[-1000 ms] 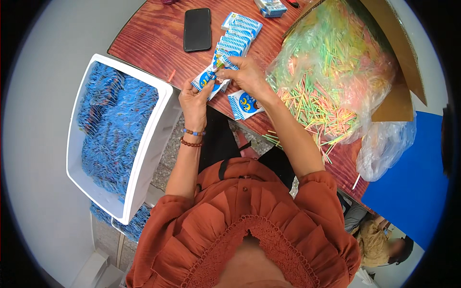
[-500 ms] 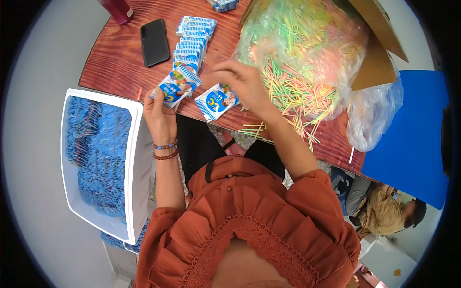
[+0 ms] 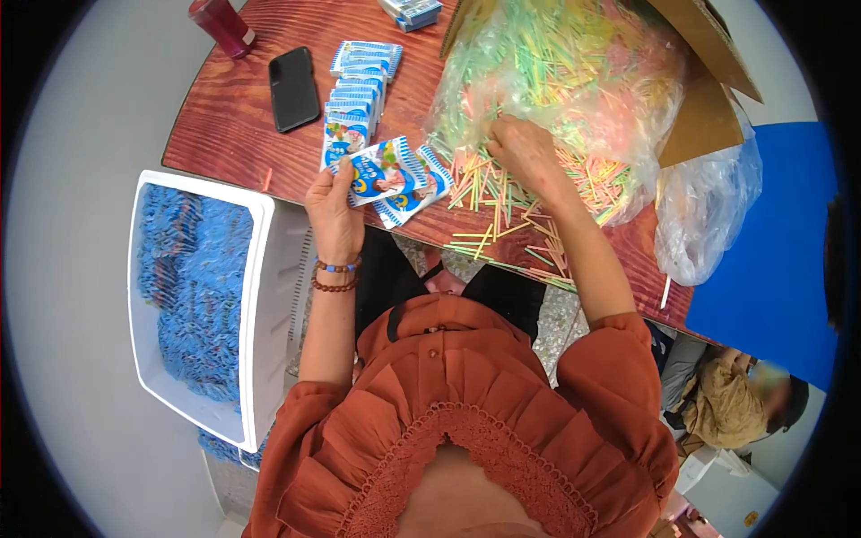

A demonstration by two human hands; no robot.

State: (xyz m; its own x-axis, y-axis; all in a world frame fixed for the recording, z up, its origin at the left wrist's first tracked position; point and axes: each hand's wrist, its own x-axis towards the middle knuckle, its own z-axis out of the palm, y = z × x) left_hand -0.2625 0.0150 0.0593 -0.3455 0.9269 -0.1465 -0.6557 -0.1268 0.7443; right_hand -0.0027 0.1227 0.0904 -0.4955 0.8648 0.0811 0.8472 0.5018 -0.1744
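Note:
My left hand [image 3: 334,199] pinches a small blue-and-white packet [image 3: 384,172] between thumb and fingers, just past the table's near edge. Partly under that packet lies a second packet [image 3: 414,199] of the same kind, resting on the table. Beyond them runs an overlapping row of like packets [image 3: 357,97]. At the front of a big heap of thin pastel sticks [image 3: 587,170], my right hand [image 3: 529,154] reaches in with its fingers curled together. The fingertips are partly hidden, so what they hold does not show.
Clear plastic and a cardboard box [image 3: 704,121] surround the sticks. A black phone [image 3: 293,88] and a red bottle [image 3: 221,27] lie at the far left. On my left stands a white bin [image 3: 262,296] full of blue items. Another person [image 3: 731,403] sits at right.
My right hand has gone from beside the packets over to the stick heap. My left hand, with its packet, has shifted right, so the packet now overlaps the loose one.

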